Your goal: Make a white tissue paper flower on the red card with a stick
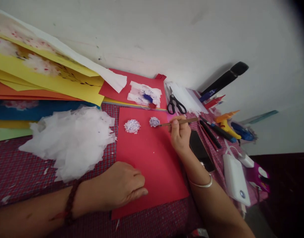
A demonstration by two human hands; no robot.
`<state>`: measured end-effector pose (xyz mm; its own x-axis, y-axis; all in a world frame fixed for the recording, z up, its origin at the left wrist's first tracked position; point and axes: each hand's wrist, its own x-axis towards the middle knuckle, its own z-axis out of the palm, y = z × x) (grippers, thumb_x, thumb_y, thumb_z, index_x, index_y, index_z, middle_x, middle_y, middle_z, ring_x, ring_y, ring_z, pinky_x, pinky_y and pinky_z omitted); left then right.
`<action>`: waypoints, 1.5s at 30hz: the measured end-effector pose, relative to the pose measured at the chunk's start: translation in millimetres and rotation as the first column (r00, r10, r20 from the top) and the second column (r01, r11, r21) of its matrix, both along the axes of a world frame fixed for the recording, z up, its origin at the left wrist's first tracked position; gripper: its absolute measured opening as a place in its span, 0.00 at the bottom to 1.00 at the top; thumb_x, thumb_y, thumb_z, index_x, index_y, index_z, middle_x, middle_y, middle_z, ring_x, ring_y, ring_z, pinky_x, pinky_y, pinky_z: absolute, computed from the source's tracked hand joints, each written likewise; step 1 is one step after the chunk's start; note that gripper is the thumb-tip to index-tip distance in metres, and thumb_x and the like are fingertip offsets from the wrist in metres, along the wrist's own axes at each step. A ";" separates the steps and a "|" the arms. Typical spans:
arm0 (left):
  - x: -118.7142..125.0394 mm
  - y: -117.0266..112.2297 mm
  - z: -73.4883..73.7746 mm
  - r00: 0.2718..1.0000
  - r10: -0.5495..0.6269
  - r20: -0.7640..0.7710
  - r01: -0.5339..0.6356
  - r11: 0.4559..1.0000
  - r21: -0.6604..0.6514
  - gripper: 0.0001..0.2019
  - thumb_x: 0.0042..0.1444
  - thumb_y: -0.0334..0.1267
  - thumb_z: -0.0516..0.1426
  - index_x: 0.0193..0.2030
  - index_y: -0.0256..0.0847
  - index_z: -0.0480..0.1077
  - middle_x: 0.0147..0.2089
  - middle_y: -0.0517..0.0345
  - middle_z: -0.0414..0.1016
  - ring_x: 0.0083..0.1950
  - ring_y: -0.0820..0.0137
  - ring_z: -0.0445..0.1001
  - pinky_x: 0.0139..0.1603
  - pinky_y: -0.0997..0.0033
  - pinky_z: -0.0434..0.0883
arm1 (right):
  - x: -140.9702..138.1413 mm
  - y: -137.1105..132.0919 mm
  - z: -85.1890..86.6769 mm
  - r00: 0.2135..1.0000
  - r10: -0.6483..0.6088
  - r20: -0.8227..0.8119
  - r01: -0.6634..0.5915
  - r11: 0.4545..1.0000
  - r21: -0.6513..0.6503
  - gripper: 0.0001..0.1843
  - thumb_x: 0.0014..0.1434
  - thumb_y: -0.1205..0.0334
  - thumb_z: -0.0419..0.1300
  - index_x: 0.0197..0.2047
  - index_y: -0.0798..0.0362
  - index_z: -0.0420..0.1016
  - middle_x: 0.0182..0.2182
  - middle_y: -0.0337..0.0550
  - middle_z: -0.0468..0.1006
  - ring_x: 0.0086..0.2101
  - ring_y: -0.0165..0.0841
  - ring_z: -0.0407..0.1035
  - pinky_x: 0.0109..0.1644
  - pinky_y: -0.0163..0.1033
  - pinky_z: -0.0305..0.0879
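A paintbrush (pixel 186 121) is pinched in my right hand (pixel 180 135), its tip at the right-hand tuft of white paper with blue specks (pixel 154 122). A second, larger speckled tuft (pixel 132 126) sits to the left on the same red paper sheet (pixel 147 158). Near the sheet's lower left, my left hand (pixel 124 185) rests with its fingers curled in a loose fist, nothing visible in it. Beyond the sheet, a white tissue (pixel 134 91) carries a blob of blue paint (pixel 148 97).
A heap of white tissue pieces (pixel 75 138) lies at left, below stacked coloured papers (pixel 75 82). Black-handled scissors (pixel 176 104) lie behind my right hand. At right are a phone (pixel 200 148), pens (pixel 211 135), a yellow glue gun (pixel 228 127) and a white power bank (pixel 236 178).
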<state>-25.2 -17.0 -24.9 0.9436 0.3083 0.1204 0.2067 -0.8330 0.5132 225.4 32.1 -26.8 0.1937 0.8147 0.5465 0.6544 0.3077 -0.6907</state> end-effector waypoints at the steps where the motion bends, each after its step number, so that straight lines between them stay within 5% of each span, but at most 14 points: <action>1: 0.0 0.1 0.1 1.000 -0.002 0.006 0.002 1.000 -0.001 0.19 0.70 0.44 0.47 0.29 0.40 0.65 0.27 0.61 0.72 0.26 0.71 0.64 0.28 0.67 0.54 | 0.5 0.7 -0.1 1.000 0.005 -0.011 -0.005 1.000 0.002 0.12 0.69 0.54 0.49 0.36 0.49 0.65 0.20 0.33 0.66 0.19 0.28 0.60 0.24 0.37 0.55; 14: 1.9 0.8 0.8 1.000 -0.017 0.000 0.016 1.000 0.019 0.15 0.68 0.42 0.51 0.30 0.40 0.66 0.27 0.61 0.72 0.25 0.71 0.67 0.26 0.67 0.56 | -8.4 -6.1 4.6 0.991 0.046 -0.128 -0.049 0.999 -0.018 0.10 0.68 0.55 0.51 0.36 0.48 0.67 0.20 0.33 0.67 0.19 0.28 0.62 0.23 0.36 0.57; 19: 1.9 -0.6 -2.1 0.999 -0.023 -0.023 0.024 0.999 0.046 0.09 0.64 0.39 0.56 0.32 0.40 0.66 0.30 0.62 0.75 0.28 0.71 0.70 0.27 0.67 0.60 | -30.1 -8.1 25.6 0.925 0.148 -0.350 -0.189 0.978 -0.084 0.09 0.67 0.53 0.53 0.39 0.48 0.69 0.21 0.34 0.70 0.19 0.28 0.62 0.21 0.35 0.58; 25: 0.9 0.0 -0.9 1.000 -0.023 -0.009 0.023 0.998 0.066 0.08 0.62 0.38 0.57 0.33 0.40 0.67 0.30 0.62 0.76 0.28 0.70 0.72 0.25 0.66 0.62 | -60.0 27.4 50.2 0.900 0.311 -0.305 -0.372 0.914 -0.164 0.12 0.67 0.51 0.52 0.38 0.49 0.69 0.20 0.33 0.69 0.19 0.27 0.63 0.23 0.34 0.60; 32: 1.5 -0.6 -2.9 0.999 -0.019 0.029 0.018 0.999 0.050 0.07 0.61 0.35 0.58 0.31 0.41 0.67 0.29 0.63 0.76 0.26 0.69 0.72 0.22 0.63 0.61 | -77.4 56.0 38.0 0.932 0.347 -0.107 -0.361 0.913 -0.189 0.12 0.69 0.53 0.50 0.38 0.51 0.69 0.21 0.33 0.66 0.22 0.26 0.62 0.25 0.35 0.57; 45: 1.5 0.3 -2.1 1.000 -0.021 0.022 0.021 1.000 0.018 0.09 0.54 0.31 0.63 0.31 0.40 0.66 0.28 0.63 0.74 0.25 0.68 0.71 0.20 0.63 0.61 | -73.7 62.7 25.6 0.937 0.331 -0.110 -0.348 0.911 -0.223 0.11 0.70 0.57 0.49 0.38 0.50 0.69 0.22 0.33 0.66 0.22 0.25 0.61 0.25 0.34 0.56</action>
